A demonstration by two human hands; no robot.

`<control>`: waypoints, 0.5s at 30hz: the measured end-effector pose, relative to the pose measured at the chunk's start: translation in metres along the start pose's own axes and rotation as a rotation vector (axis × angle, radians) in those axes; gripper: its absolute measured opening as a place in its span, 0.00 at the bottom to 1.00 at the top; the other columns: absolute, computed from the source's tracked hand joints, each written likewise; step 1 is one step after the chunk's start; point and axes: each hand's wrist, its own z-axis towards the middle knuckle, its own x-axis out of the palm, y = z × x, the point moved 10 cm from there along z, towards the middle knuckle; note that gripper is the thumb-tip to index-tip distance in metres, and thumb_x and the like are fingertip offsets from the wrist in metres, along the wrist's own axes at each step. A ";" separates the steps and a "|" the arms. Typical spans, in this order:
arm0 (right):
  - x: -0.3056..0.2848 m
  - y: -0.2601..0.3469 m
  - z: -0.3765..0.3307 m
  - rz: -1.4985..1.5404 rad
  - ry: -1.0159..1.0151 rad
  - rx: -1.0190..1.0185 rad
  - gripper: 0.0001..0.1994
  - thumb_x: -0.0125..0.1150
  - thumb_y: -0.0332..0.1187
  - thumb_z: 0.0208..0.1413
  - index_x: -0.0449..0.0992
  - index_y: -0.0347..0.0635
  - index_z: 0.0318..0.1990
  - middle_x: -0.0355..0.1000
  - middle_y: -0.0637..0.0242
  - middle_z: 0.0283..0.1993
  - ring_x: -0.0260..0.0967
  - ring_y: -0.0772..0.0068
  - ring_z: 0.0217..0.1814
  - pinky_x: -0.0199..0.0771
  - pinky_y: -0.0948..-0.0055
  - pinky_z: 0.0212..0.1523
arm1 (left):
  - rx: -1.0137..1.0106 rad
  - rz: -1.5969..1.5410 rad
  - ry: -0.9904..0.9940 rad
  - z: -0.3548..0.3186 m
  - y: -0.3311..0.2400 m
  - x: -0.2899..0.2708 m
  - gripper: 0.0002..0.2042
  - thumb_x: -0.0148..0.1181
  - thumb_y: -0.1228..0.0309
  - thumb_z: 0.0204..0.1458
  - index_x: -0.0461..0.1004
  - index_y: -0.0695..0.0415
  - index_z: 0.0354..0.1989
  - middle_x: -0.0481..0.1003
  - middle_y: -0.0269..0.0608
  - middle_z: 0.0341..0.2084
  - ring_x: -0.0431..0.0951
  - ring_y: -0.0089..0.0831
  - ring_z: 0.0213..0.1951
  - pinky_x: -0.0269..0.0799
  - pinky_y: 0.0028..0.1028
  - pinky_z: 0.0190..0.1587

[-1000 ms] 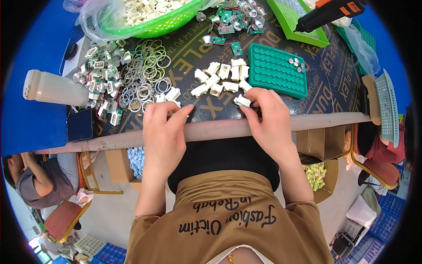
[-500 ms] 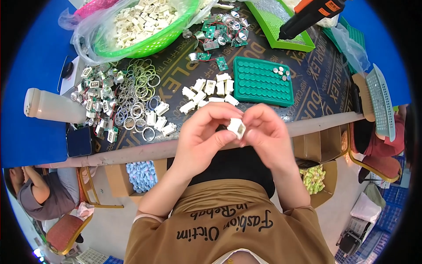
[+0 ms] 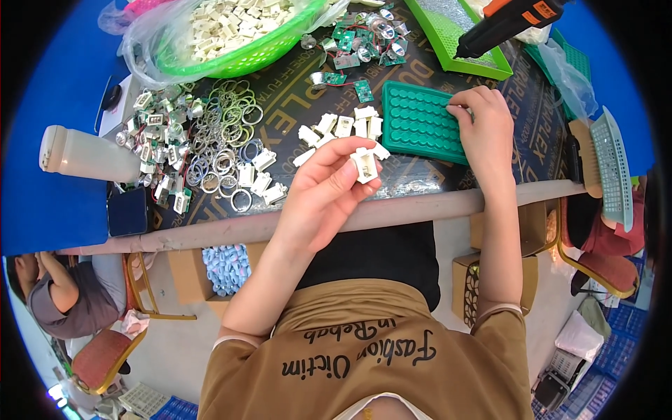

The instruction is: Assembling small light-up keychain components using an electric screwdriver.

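My left hand (image 3: 320,187) grips a small white plastic housing (image 3: 365,166) between thumb and fingers, its hollow side facing up. My right hand (image 3: 486,126) has its thumb and fingers pinched at the right end of a green tray (image 3: 418,124) with rows of round pockets. Whatever is between those fingertips cannot be made out. The small silver discs seen there earlier are now hidden by this hand. Just beyond my left hand lies a loose group of similar white housings (image 3: 343,127).
Circuit boards with reflectors (image 3: 364,38) lie at the back. Metal rings (image 3: 224,162) and assembled pieces (image 3: 159,136) spread leftward, near a white bottle (image 3: 87,154). A green basket (image 3: 273,52) of housings stands far left. A black-and-orange tool (image 3: 507,26) overhangs a lime-green tray (image 3: 500,66).
My right hand has left the white housing and moved right and away to the green tray, covering the discs. The left hand keeps the housing, now turned hollow side up.
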 end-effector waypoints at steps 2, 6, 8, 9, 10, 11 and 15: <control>-0.009 0.010 -0.002 0.136 -0.045 -0.009 0.02 0.61 0.25 0.43 0.76 0.39 0.26 0.70 0.64 0.29 0.66 0.61 0.35 0.66 0.67 0.37 | -0.018 -0.003 -0.011 0.000 0.001 -0.001 0.14 0.51 0.73 0.56 0.67 0.62 0.50 0.71 0.40 0.42 0.72 0.25 0.43 0.70 0.27 0.47; -0.031 0.068 -0.020 0.557 -0.105 -0.117 0.04 0.63 0.24 0.40 0.76 0.41 0.27 0.70 0.65 0.28 0.66 0.63 0.31 0.65 0.68 0.33 | -0.026 -0.020 -0.011 -0.001 0.002 -0.004 0.14 0.51 0.73 0.56 0.67 0.63 0.50 0.71 0.39 0.43 0.72 0.26 0.44 0.70 0.27 0.47; -0.038 0.101 -0.031 0.549 -0.166 -0.247 0.08 0.63 0.23 0.38 0.75 0.42 0.29 0.69 0.67 0.29 0.65 0.64 0.30 0.64 0.68 0.32 | -0.026 -0.034 0.045 -0.001 0.002 -0.001 0.14 0.51 0.73 0.56 0.67 0.63 0.50 0.70 0.39 0.45 0.72 0.26 0.44 0.70 0.28 0.47; -0.038 0.110 -0.039 0.503 -0.231 -0.325 0.10 0.61 0.23 0.35 0.75 0.44 0.30 0.69 0.69 0.31 0.64 0.65 0.30 0.62 0.69 0.31 | -0.030 -0.038 0.047 -0.001 0.003 0.001 0.14 0.51 0.73 0.56 0.67 0.63 0.50 0.70 0.39 0.45 0.72 0.26 0.44 0.70 0.28 0.47; -0.035 0.115 -0.043 0.469 -0.272 -0.347 0.10 0.61 0.25 0.34 0.75 0.44 0.30 0.69 0.70 0.31 0.64 0.66 0.30 0.61 0.69 0.31 | -0.026 -0.041 0.010 -0.001 0.003 0.001 0.14 0.51 0.73 0.57 0.67 0.63 0.50 0.70 0.40 0.45 0.72 0.27 0.44 0.70 0.29 0.46; -0.033 0.119 -0.047 0.440 -0.313 -0.372 0.10 0.60 0.26 0.33 0.75 0.45 0.30 0.68 0.71 0.32 0.64 0.67 0.31 0.61 0.70 0.31 | -0.018 -0.041 -0.033 -0.002 0.001 -0.001 0.14 0.50 0.73 0.57 0.67 0.63 0.50 0.70 0.40 0.45 0.72 0.27 0.44 0.70 0.30 0.46; -0.035 0.124 -0.049 0.368 -0.301 -0.381 0.11 0.59 0.28 0.33 0.76 0.46 0.30 0.69 0.72 0.32 0.64 0.69 0.31 0.59 0.71 0.31 | 0.018 -0.009 -0.034 -0.003 -0.001 0.000 0.14 0.50 0.73 0.57 0.67 0.63 0.50 0.70 0.40 0.44 0.72 0.27 0.44 0.70 0.31 0.46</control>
